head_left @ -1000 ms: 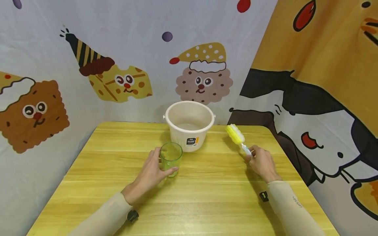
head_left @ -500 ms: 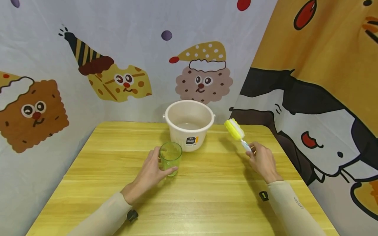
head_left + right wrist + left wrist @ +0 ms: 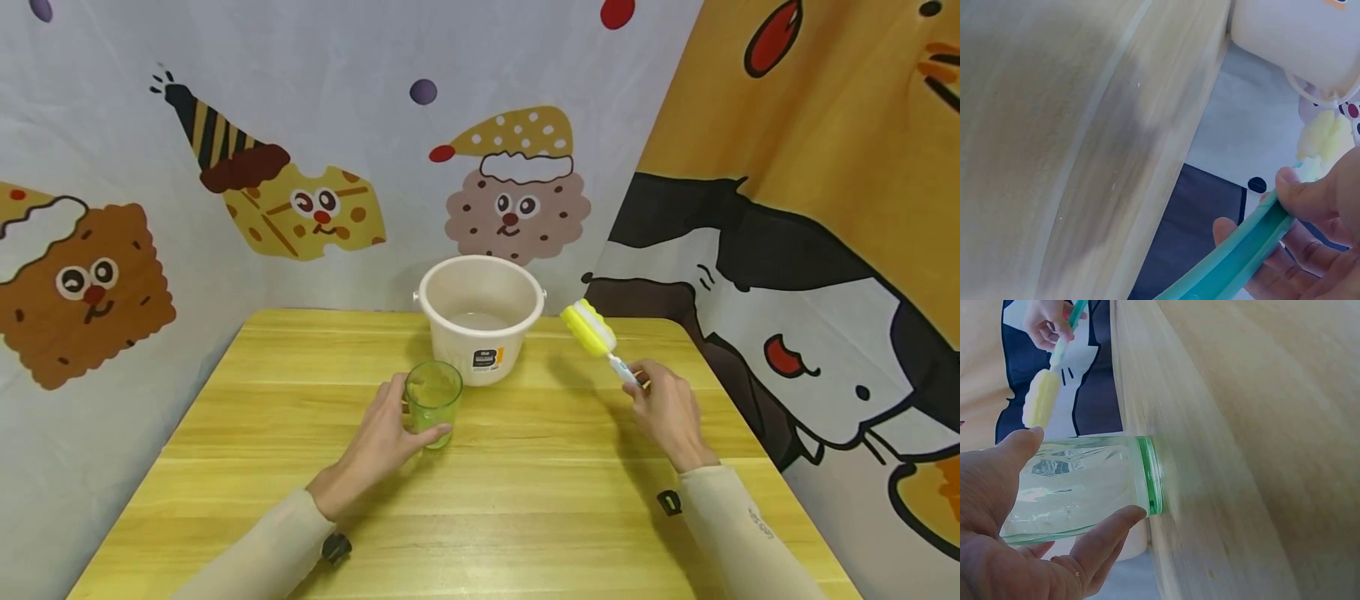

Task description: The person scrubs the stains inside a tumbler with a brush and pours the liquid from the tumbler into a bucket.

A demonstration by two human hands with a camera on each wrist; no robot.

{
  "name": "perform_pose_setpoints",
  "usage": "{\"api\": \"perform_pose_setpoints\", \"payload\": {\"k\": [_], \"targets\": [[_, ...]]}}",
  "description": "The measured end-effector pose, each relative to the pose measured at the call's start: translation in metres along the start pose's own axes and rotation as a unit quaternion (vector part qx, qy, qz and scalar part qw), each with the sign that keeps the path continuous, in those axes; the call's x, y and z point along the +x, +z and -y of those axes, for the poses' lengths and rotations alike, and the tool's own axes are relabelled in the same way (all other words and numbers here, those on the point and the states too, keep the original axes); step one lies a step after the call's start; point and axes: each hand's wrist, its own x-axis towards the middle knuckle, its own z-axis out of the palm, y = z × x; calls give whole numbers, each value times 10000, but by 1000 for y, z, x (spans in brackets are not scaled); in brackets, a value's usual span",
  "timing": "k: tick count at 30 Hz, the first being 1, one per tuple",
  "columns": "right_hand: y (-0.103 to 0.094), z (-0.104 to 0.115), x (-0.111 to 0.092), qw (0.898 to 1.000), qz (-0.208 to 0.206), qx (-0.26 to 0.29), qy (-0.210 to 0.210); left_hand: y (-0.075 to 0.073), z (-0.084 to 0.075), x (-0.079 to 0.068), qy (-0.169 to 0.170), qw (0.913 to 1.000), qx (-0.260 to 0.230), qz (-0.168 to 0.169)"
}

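A clear green glass (image 3: 435, 400) stands upright on the table just in front of a bucket. My left hand (image 3: 381, 446) grips it from the left, thumb at the near side; in the left wrist view its base (image 3: 1150, 475) meets the tabletop. At the right, my right hand (image 3: 666, 415) holds a sponge brush by its handle (image 3: 1235, 250), which looks teal and hollow in the right wrist view. The brush's yellow and white sponge head (image 3: 589, 328) points up and left, raised above the table and apart from both glass and bucket.
The cream bucket (image 3: 480, 333) sits near the back edge of the wooden table (image 3: 525, 517), with what looks like some water at its bottom. Behind hangs a printed cartoon curtain (image 3: 337, 67). A few small drops (image 3: 1114, 186) dot the tabletop.
The sponge brush has risen a little, and its head has swung left toward the bucket. My left hand and the glass have stayed where they were.
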Motion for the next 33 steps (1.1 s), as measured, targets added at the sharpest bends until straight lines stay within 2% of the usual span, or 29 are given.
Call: {"api": "perform_pose_setpoints", "payload": {"k": [12, 33], "targets": [[-3, 7, -3, 9953, -813, 15, -529, 0, -1, 0, -10, 10000, 38, 23], [-11, 33, -4, 9860, -1224, 47, -1129, -1, -1, 0, 20, 10000, 41, 16]]}}
